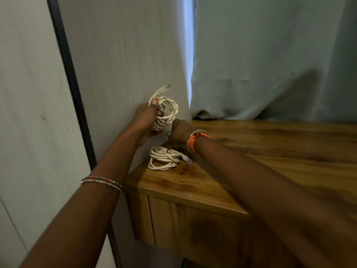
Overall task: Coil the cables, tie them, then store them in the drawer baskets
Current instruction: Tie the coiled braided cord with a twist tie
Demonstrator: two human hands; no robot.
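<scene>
Fingers of left hand (147,118) wrap coiled cable (166,111) w/ tight grip; right hand (178,132) grip unclear.

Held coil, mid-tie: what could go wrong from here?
1. The left hand grips only one side of the held coil; its loops may spring loose before a tie goes on.
2. The plug end sticks up free and may unwind.
3. The right hand works just above the tied coil near the cabinet top's corner, and could knock it off.
</scene>
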